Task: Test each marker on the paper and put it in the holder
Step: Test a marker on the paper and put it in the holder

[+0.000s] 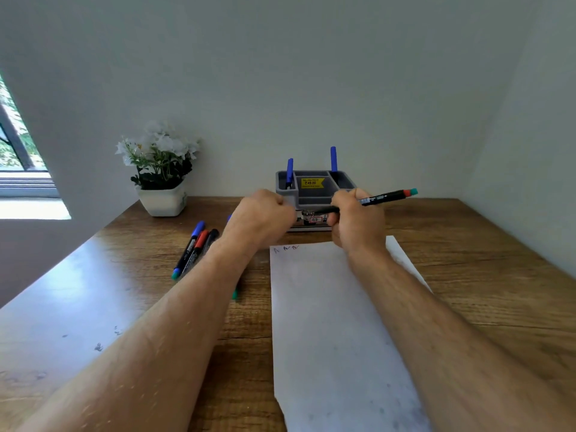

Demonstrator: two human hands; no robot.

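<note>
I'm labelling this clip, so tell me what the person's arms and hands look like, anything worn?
Both forearms are bare as far as the frame shows, with no sleeves in view. The left hand and right hand show no gloves, and no watch or bands on the wrists. Rings can't be ruled out.

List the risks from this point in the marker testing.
1. The right hand holds a marker just in front of the gray holder; a careless swing might knock the holder or the blue markers standing in it.
2. The left hand is closed, possibly around the cap, which could get lost.
3. The paper lies unheld and may slide while writing.
</note>
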